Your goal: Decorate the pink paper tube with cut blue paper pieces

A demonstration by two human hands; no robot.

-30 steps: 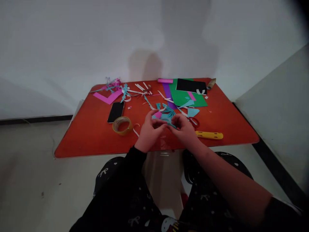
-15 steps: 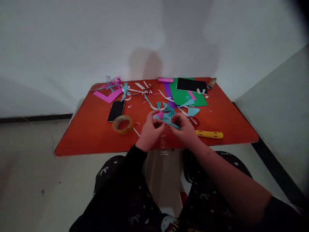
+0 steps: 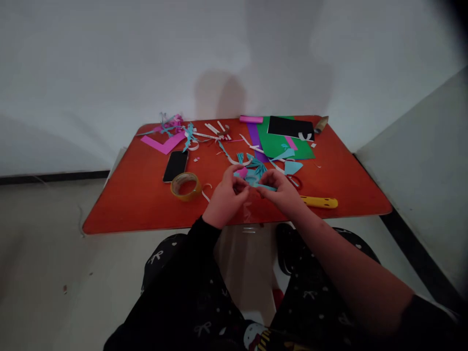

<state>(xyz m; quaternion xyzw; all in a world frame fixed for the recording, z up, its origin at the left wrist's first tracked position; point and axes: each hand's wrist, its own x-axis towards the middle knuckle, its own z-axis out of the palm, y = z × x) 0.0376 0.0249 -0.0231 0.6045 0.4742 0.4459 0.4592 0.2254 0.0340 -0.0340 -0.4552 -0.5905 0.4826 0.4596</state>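
Note:
Over the front middle of the table, my left hand (image 3: 226, 199) and my right hand (image 3: 281, 192) work close together with bent fingers. My right thumb and fingers pinch a light-blue paper piece (image 3: 266, 186). My left thumb and fingertips are pressed together near its left end; what lies between them is hidden. Just beyond the fingers are a pink paper piece (image 3: 242, 172) and pleated teal paper (image 3: 258, 167). A yellow-handled cutter (image 3: 319, 202) lies beside my right wrist, its left end hidden. Dark red scissor handles (image 3: 295, 182) show past my right hand.
On the red table (image 3: 124, 204) lie a roll of tape (image 3: 175, 189), a phone (image 3: 176, 165) and a pink L-shaped paper (image 3: 163, 146). Green paper (image 3: 268, 146), a black sheet (image 3: 290, 127) and white strips lie farther back. A wall (image 3: 146, 73) stands behind.
My hands have drawn slightly apart at the fingertips. The light-blue piece in my right fingers now lies flatter and points more to the right.

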